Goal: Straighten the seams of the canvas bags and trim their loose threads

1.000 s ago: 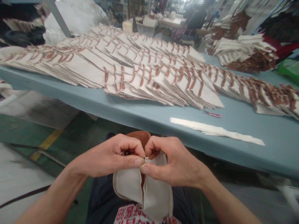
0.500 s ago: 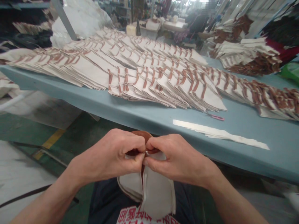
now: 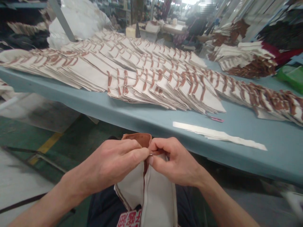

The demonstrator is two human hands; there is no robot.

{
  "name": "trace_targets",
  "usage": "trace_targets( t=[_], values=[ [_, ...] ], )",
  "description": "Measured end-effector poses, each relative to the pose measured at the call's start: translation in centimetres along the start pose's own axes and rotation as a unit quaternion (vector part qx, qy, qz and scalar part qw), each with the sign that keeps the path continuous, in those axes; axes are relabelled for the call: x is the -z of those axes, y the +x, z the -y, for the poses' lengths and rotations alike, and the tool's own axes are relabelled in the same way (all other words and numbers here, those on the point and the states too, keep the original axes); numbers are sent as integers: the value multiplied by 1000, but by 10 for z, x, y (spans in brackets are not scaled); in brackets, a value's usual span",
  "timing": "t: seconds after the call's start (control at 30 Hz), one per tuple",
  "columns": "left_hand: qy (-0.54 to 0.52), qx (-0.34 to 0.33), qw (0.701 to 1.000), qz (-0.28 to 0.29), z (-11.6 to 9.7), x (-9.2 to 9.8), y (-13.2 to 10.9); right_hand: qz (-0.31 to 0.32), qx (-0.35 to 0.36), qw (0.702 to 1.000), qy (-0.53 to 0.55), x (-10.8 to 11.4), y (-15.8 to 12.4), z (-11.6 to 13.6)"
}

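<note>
A cream boot upper [image 3: 159,192] with brown lining stands over my lap, its split edge facing me. At the top of that split, my left hand [image 3: 123,159] is closed, its fingertips pressed against the edge. Right beside it my right hand [image 3: 174,160] pinches the other side between thumb and bent forefinger. A tiny shiny bit shows between the fingertips, too small to name. Behind the hands the brown lining [image 3: 139,138] gapes at the top rim. My fingers hide most of the gripped edge.
Overlapping rows of similar cream and brown pieces [image 3: 165,85] cover much of the blue table [image 3: 94,105]. Nearer me lie a white strip [image 3: 217,135] and a small pink-handled tool [image 3: 216,119]. A heap of pieces [image 3: 246,60] and a green basket [image 3: 291,77] stand at right.
My left hand has shifted its grip, fingers now stretched toward the right fingertips. The boot upper has tilted, showing more brown lining at the rim. The view has swung slightly right.
</note>
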State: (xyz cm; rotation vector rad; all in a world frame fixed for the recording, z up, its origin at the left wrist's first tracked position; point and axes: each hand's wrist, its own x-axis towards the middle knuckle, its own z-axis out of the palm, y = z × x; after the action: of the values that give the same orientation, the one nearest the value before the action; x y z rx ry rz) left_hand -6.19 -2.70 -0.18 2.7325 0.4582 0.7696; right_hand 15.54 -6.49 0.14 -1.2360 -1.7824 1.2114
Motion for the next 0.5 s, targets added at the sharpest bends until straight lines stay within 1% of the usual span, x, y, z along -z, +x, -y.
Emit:
trace_targets(
  t=[0.13,0.3,0.4,0.5],
  values=[
    [46,-49,998,19,1,3,-7,42,-20,993,106,-3,-1,-4],
    [93,-60,993,45,1,4,-13,86,-56,972,213,0,1,-6],
    [115,-45,991,57,2,-2,-15,85,-64,968,228,-1,3,-10],
    [120,-46,991,47,2,-7,-14,76,-76,973,206,-2,4,-12]
  ],
)
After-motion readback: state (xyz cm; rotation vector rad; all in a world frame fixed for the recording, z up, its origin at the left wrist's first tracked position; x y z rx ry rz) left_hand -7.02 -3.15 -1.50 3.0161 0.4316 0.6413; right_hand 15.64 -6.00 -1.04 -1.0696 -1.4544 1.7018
